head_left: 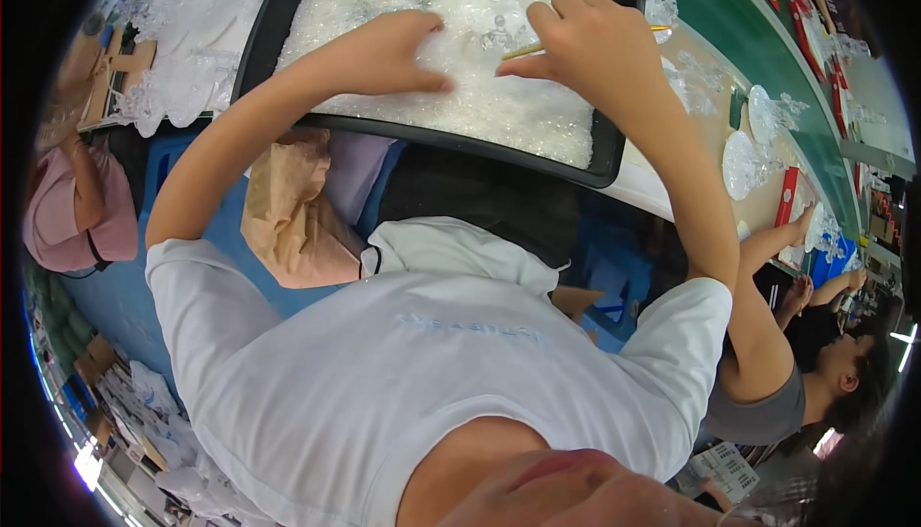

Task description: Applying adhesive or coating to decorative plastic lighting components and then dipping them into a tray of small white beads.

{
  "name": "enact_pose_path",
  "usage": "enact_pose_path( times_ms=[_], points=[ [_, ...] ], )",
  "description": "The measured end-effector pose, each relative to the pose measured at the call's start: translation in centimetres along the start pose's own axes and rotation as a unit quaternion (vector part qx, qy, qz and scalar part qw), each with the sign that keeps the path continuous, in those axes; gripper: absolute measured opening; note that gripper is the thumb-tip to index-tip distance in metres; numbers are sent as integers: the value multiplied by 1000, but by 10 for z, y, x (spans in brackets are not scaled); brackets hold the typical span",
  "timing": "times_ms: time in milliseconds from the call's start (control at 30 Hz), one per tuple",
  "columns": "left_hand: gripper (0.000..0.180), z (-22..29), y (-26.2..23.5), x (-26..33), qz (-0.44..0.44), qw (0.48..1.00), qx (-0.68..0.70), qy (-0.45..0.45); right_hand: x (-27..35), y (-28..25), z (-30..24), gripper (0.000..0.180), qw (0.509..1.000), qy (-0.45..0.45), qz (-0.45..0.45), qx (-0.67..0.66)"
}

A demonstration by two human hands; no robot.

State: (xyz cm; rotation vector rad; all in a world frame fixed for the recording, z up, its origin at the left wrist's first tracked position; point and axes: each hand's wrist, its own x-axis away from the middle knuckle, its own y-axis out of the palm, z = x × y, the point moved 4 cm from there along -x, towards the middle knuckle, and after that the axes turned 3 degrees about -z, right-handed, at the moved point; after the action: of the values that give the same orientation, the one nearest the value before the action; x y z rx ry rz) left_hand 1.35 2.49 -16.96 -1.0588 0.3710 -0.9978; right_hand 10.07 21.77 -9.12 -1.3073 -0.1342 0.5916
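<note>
A black tray full of clear, glittering beads or granules lies in front of me. My left hand hovers over the left part of the granules, thumb and fingers apart, holding nothing I can see. Over the right part, my right hand is closed around a thin yellowish stick. One end of the stick points left toward the middle of the tray, and its other end shows beyond the knuckles. Beside that left end, a small clear plastic figure sits on the granules.
Clear plastic parts are heaped left of the tray. More clear pieces on round bases stand along the green bench to the right. A brown paper bag is below the tray. Co-workers sit at both sides.
</note>
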Motion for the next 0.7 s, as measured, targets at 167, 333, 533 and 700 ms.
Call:
enact_pose_path(
  times_ms=[167, 333, 533, 700],
  points=[
    [83, 8, -28, 19, 47, 990, 121, -46, -4, -16, 18, 48, 985, 20, -56, -161],
    [74, 15, -11, 12, -61, 997, -37, 2, -22, -16, 0, 34, 979, -51, -21, -199],
    [60, 8, -26, 23, 41, 999, 25, 17, -32, -25, -2, 45, 962, 86, -114, -233],
    [58, 22, -11, 22, -181, 983, -18, 7, -25, -26, 1, 38, 886, -49, 30, -461]
  ],
)
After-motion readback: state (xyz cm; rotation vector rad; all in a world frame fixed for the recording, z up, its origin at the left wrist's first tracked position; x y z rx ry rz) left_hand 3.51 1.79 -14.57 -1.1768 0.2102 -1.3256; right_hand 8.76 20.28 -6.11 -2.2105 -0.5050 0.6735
